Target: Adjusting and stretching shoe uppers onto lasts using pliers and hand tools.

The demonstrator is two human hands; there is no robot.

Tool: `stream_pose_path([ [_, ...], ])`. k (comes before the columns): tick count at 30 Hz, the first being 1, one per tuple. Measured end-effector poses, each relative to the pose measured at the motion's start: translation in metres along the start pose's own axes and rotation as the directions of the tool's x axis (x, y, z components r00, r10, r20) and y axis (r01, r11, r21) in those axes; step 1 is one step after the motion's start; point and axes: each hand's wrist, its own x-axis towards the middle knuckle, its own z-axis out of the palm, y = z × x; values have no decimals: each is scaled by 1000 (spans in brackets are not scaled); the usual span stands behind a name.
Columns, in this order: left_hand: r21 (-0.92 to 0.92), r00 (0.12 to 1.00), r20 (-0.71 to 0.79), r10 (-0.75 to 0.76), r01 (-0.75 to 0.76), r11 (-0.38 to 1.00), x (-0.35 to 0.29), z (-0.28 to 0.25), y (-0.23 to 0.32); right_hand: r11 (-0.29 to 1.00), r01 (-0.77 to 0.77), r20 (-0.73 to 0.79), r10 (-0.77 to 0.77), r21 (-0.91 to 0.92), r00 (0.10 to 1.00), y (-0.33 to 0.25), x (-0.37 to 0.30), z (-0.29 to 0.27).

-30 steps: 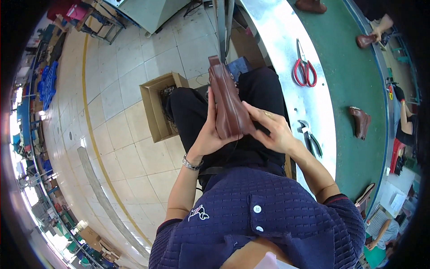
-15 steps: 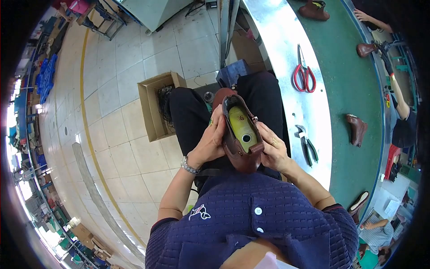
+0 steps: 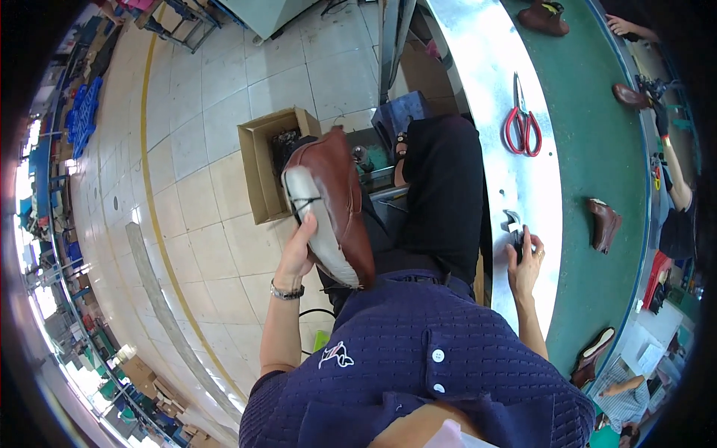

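A brown leather shoe (image 3: 345,198) is tilted on its side above my left thigh, its pale underside (image 3: 317,224) turned out to the left. Black thread or cord crosses that underside near the toe. My left hand (image 3: 297,250) grips the shoe from the left, the thumb pressed on the underside. Over on the metal bench strip, the fingers of my right hand (image 3: 527,269) are curled about the dark handles of a pair of pliers (image 3: 515,225). The fingers hide part of the handles. Red-handled scissors (image 3: 522,131) lie farther up the same strip.
Beyond the metal strip (image 3: 489,67) runs a green belt (image 3: 579,142) with several brown shoes, one a small boot (image 3: 603,224). A cardboard box (image 3: 258,175) with dark contents stands on the floor to the left. Co-workers' arms (image 3: 676,175) show at the right.
The shoe was upright between both hands, its opening and yellow-green last facing up. It is now turned over in my left hand. My right hand has left it and moved right to the pliers.
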Motion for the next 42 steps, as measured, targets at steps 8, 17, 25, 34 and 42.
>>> stream_pose_path([
  [8,172,995,48,-84,75,982,26,60,22,398,-589,523,272,703,808,-7,18,-17],
  [17,348,993,112,36,-73,935,53,71,16,442,-553,706,-384,706,595,-191,80,-102],
  [25,224,891,118,439,-454,862,83,62,27,577,-508,769,-502,639,397,-288,110,-100],
  [34,362,880,151,450,-473,804,103,74,38,605,-587,843,-384,538,377,-306,115,-101],
  [42,342,847,109,520,-523,781,101,80,30,819,9,639,-454,573,621,-295,96,-85],
])
